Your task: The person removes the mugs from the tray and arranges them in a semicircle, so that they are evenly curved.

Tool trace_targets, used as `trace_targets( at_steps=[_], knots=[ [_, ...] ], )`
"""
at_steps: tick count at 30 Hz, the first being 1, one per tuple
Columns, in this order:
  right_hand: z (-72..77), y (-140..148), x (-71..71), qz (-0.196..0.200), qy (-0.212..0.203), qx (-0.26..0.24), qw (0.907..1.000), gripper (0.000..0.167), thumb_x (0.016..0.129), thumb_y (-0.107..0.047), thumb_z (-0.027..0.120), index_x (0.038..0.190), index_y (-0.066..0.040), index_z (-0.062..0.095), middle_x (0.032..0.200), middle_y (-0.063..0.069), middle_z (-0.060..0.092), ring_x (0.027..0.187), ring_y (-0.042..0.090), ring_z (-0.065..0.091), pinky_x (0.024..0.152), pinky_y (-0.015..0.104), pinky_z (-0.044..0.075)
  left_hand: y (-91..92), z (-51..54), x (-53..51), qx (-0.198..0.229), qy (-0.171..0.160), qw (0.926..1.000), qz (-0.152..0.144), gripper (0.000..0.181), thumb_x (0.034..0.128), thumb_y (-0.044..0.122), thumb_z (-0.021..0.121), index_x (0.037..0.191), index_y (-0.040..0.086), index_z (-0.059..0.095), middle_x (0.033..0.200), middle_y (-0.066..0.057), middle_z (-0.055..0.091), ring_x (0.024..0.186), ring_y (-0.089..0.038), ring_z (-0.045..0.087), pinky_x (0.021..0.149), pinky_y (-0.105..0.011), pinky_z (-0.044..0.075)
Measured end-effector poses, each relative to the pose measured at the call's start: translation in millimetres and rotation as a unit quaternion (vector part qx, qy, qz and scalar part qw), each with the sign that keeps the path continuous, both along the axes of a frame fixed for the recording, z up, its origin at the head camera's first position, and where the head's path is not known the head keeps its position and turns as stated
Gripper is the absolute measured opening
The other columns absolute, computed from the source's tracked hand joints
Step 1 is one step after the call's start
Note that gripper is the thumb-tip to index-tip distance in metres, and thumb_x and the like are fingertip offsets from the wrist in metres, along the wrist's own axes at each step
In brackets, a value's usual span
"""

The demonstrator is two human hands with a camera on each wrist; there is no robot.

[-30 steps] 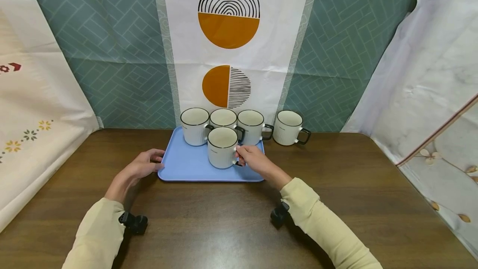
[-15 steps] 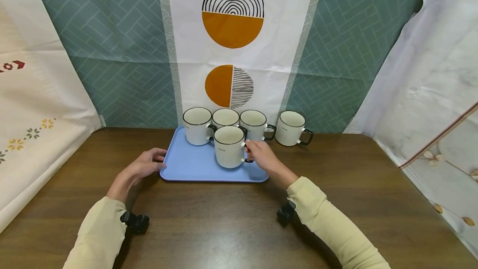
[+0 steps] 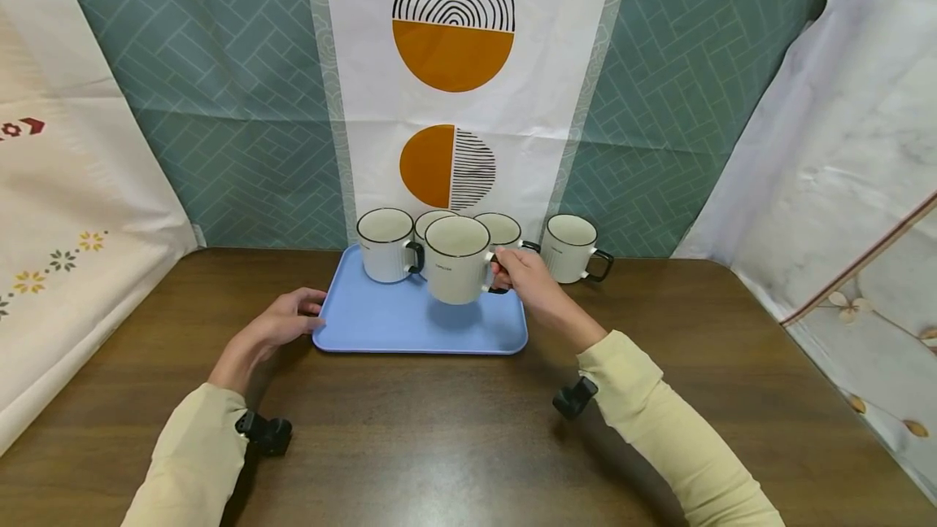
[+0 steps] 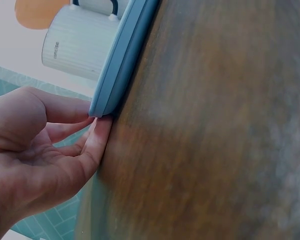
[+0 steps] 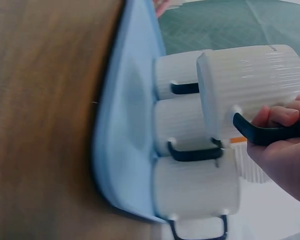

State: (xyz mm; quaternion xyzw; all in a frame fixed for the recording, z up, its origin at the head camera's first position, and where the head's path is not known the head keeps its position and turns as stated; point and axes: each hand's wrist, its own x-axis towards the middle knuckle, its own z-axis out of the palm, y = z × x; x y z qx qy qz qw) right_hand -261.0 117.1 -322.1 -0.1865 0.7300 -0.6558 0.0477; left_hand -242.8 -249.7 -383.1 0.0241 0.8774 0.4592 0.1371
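Note:
My right hand (image 3: 529, 276) grips the black handle of a white ribbed mug (image 3: 455, 260) with a black rim. The mug hangs upright above the blue tray (image 3: 381, 324), its base apart from it, as the right wrist view also shows. Three like mugs stand in a row at the back of the tray: a left mug (image 3: 384, 246), a middle mug mostly hidden behind the held one, and a right mug (image 3: 501, 228) partly covered. At the tray's left side, my left hand (image 3: 287, 319) pinches the rim between thumb and fingers, seen closely in the left wrist view.
Another white mug (image 3: 567, 249) stands on the wooden table (image 3: 410, 429), just right of the tray. A patterned cloth (image 3: 241, 104) hangs right behind the table. Pale cloths rise at the left and right sides.
My right hand has lifted the mug off the tray, moving it up and slightly right. The left hand stays at the tray's edge.

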Motion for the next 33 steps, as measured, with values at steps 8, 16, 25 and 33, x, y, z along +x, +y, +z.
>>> trace_targets(
  at_steps=[8, 16, 25, 33],
  knots=[
    [28.0, 22, -4.9, -0.004, 0.029, -0.029, 0.9991, 0.033, 0.105, -0.012, 0.031, 0.078, 0.001, 0.045, 0.064, 0.002, 0.033, 0.062, 0.013, 0.034, 0.075, 0.030, 0.041, -0.4, -0.6, -1.5, 0.004, -0.004, 1.0000, 0.002, 0.055, 0.0933, 0.002, 0.055, 0.140, -0.014, 0.029, 0.128, -0.035, 0.040, 0.114, -0.042, 0.043, 0.093, -0.050, 0.041],
    [55.4, 56, -14.4, -0.064, 0.066, -0.034, 0.9952, 0.035, 0.106, -0.015, 0.033, 0.079, 0.004, 0.045, 0.065, 0.003, 0.035, 0.063, 0.012, 0.038, 0.075, 0.028, 0.044, -1.0, 0.0, -1.9, 0.000, -0.012, 0.9999, 0.007, 0.056, 0.0935, 0.003, 0.055, 0.141, -0.013, 0.029, 0.129, -0.035, 0.040, 0.115, -0.043, 0.042, 0.095, -0.053, 0.039],
    [68.5, 105, -25.0, -0.123, 0.070, -0.090, 0.9858, 0.035, 0.105, -0.018, 0.035, 0.080, 0.003, 0.046, 0.069, 0.001, 0.037, 0.067, 0.014, 0.036, 0.071, 0.026, 0.038, -1.9, -0.5, -1.9, 0.005, -0.009, 0.9999, 0.004, 0.056, 0.0933, 0.003, 0.055, 0.140, -0.013, 0.029, 0.129, -0.036, 0.040, 0.114, -0.043, 0.042, 0.096, -0.053, 0.039],
    [63.2, 148, -33.7, -0.184, 0.061, -0.131, 0.9722, 0.035, 0.105, -0.019, 0.037, 0.077, 0.000, 0.049, 0.071, 0.002, 0.040, 0.065, 0.013, 0.035, 0.066, 0.022, 0.038, -2.1, -0.8, -1.1, 0.006, -0.004, 1.0000, 0.005, 0.056, 0.0932, 0.003, 0.056, 0.140, -0.013, 0.030, 0.128, -0.036, 0.040, 0.114, -0.043, 0.043, 0.094, -0.052, 0.040]
  ],
)
